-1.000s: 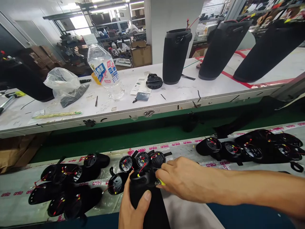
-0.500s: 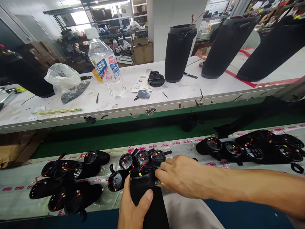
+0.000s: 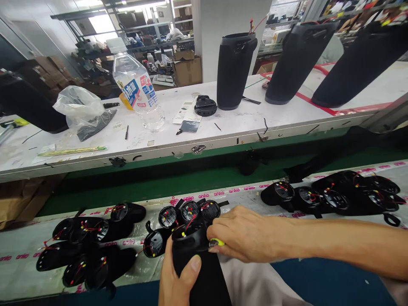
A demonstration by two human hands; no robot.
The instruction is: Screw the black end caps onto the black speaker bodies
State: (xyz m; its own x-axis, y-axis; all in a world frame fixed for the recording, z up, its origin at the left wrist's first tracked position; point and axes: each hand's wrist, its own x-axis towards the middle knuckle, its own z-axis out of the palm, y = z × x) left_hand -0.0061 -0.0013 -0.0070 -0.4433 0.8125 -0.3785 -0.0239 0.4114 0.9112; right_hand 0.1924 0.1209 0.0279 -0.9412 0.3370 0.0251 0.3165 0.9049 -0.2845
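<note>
The white bench (image 3: 165, 138) stood beyond both my hands. The black cylinder (image 3: 208, 278) was in my left hand (image 3: 180, 276), which was wrapped around it. My right hand (image 3: 244, 236) pinched the small yellow tool (image 3: 217, 242) beside the cylinder's upper end.

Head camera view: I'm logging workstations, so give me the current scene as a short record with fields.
left hand: around a black fabric-covered cylinder, open end up
right hand: holds a small yellow object at the cylinder's side, near its rim
long white bench: carries a labelled clear plastic bottle, upright
hidden: most of the yellow object, behind fingers
</note>
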